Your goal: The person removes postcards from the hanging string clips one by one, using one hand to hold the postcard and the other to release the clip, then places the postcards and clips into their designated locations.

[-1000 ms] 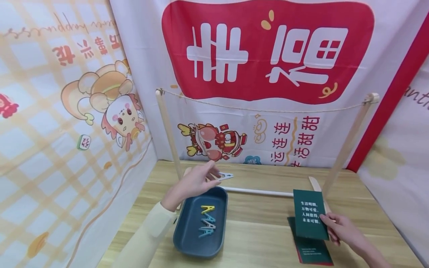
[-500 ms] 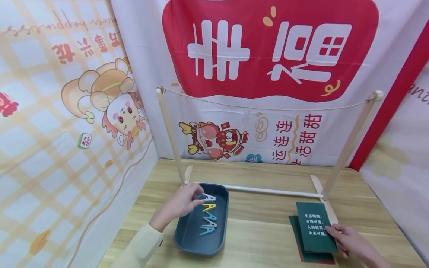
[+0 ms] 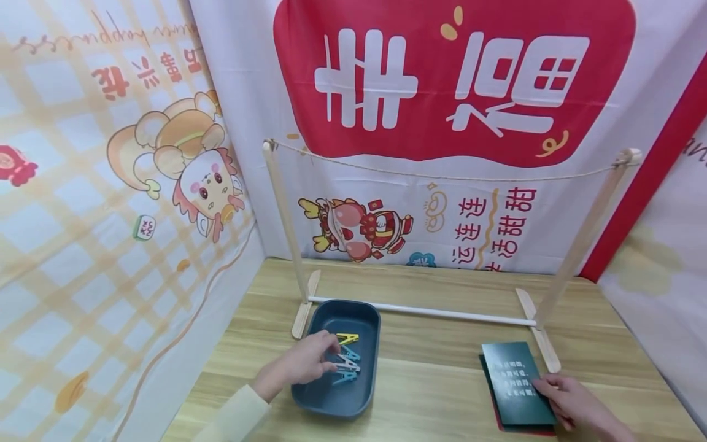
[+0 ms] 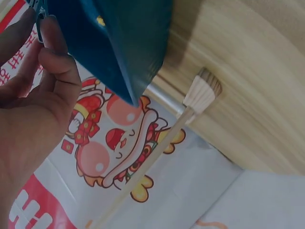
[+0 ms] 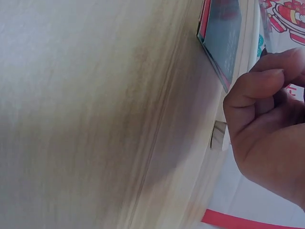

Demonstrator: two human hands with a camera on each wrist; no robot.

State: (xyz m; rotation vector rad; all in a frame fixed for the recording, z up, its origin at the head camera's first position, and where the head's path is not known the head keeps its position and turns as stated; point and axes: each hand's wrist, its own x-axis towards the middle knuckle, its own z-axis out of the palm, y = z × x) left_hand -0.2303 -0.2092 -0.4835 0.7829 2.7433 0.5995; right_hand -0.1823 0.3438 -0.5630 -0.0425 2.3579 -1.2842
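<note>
In the head view my left hand [image 3: 312,359] is down inside a dark blue tray [image 3: 309,402], thumb and fingers pinching a white clothespin [image 3: 350,363]. It overlaps a row of clothespins there: a yellow clothespin [image 3: 348,338] and blue ones, such as the lowest blue clothespin [image 3: 345,377]. The left wrist view shows the curled fingers of the left hand [image 4: 50,76], the pinch partly hidden. On the right, my right hand [image 3: 571,399] pinches the right edge of a dark green card [image 3: 516,380] with white writing, which lies over another card with a red edge [image 3: 499,425].
A wooden stand spans the table [image 3: 420,393]: a left post [image 3: 284,221], a right post [image 3: 585,239], a sagging string [image 3: 442,177] between their tops and a white rod [image 3: 442,312] low down. A printed cloth [image 3: 248,110] hangs behind.
My left hand has come down from above the tray's far end into the tray, bringing the white clothespin. The right hand has lowered the green card onto the card beneath.
</note>
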